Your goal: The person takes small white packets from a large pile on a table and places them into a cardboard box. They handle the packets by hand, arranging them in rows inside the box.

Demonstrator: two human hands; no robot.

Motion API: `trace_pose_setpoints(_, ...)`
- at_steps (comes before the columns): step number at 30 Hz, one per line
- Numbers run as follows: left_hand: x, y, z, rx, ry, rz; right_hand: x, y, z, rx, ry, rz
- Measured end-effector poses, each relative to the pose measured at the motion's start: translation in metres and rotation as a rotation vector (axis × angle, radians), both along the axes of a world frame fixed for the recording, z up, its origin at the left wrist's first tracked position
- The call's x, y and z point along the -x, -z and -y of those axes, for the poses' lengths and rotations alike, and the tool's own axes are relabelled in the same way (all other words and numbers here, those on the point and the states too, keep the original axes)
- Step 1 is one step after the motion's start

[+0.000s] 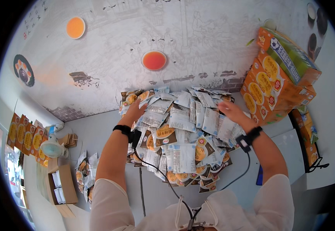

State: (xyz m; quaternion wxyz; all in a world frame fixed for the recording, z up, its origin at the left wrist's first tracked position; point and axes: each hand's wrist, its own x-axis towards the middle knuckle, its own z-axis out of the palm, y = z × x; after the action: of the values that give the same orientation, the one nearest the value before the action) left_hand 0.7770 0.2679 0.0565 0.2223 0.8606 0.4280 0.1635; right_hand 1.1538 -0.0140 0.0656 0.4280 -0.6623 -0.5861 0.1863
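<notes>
A wide heap of small flat sachets [182,119] lies on the grey table in front of me. Most show white printed backs, while others show brown and orange fronts with a pictured bowl. At the heap's far left edge, my left hand [135,111] rests against the sachets, thumb and fingers apart. My right hand [234,112] is over the far right side, fingers slightly spread and pointing inward. I see no sachet gripped in either hand. Both wrists wear black straps with cables attached.
Orange printed cartons [260,86] are stacked at the right, topped by a green box [291,57]. A smaller sachet pile [83,173], an open cardboard box [69,183], a small fan [51,148] and more orange cartons [25,138] stand left. A printed wall [112,57] rises behind.
</notes>
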Motion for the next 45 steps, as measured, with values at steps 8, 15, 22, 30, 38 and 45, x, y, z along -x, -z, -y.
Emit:
trace_pose_setpoints(8,-0.054,0.017,-0.066,0.106,0.169,0.166,0.063,0.004,-0.201,0.290,-0.194,0.196)
trace_pose_setpoints(15,-0.066,0.037,-0.101,0.127,0.084,-0.002,0.079,0.021,-0.270,0.644,-0.324,0.367)
trace_pose_setpoints(22,-0.083,0.031,-0.114,0.175,0.024,-0.132,0.075,0.056,-0.296,0.751,-0.259,0.373)
trace_pose_setpoints(30,-0.077,-0.013,-0.084,0.424,0.107,-0.394,0.081,0.060,-0.289,0.747,-0.261,0.435)
trace_pose_setpoints(38,-0.037,0.025,-0.069,0.366,0.368,-0.371,0.111,0.045,-0.232,0.746,-0.325,0.460)
trace_pose_setpoints(45,0.017,0.027,0.058,0.463,0.180,-0.100,0.151,0.029,-0.145,0.590,-0.359,0.534)
